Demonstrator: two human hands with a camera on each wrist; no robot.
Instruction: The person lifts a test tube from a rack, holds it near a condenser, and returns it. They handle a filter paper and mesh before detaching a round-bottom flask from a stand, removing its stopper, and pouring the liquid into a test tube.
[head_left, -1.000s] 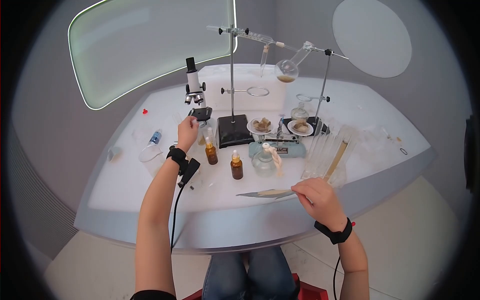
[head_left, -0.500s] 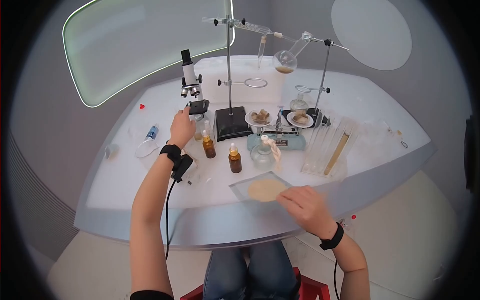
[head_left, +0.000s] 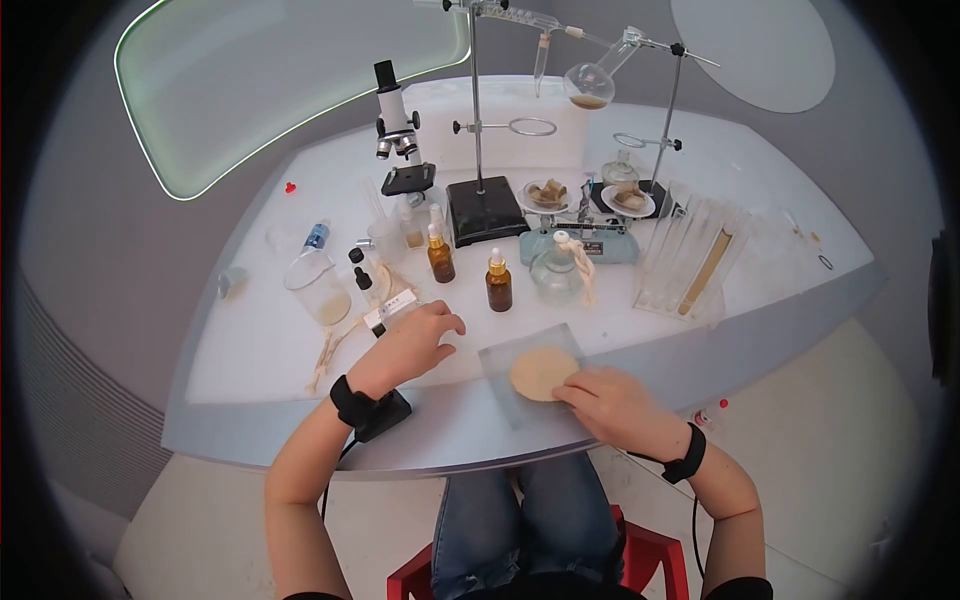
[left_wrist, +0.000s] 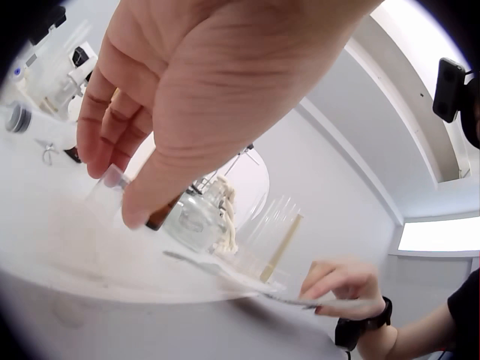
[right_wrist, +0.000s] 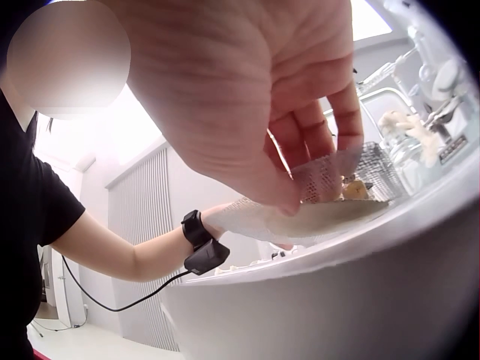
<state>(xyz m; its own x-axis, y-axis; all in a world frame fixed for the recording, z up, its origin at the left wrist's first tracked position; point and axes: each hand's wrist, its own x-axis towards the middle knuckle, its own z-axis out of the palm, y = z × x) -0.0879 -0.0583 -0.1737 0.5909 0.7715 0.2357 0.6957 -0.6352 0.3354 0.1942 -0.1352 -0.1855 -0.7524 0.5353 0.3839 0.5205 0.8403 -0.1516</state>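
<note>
The pale worktop (head_left: 240, 370) spread across most of the head view, its near edge running through the lower part of the frame. Rising from it at upper centre was a metal stand (head_left: 478, 120), with a second stand (head_left: 667, 130) to its right in the frame; between their upper parts ran connected glassware, including a round flask (head_left: 590, 87) with brownish liquid. The microscope (head_left: 397, 130) stood at upper left of centre. A rack of test tubes (head_left: 690, 260) stood right of centre, beside the blue-green balance (head_left: 600, 246), whose two dishes carried brownish pieces. At lower centre, the right hand (head_left: 625, 408) pinched the near right part of the square gauze (head_left: 500, 372) between thumb and fingers, the grip closed down to the sheet's thickness. The left hand (head_left: 405, 347), left of centre, had its grip partly open, fingers loosely bent and thumb apart, with nothing seen held in the head view; it was near a small box (head_left: 390, 312). The gauze, with its round tan middle, lay between the hands, above the worktop's near edge. Behind it were a clear glass lamp (head_left: 556, 275) with a pale braided wick and two brown dropper bottles (head_left: 499, 288).
</note>
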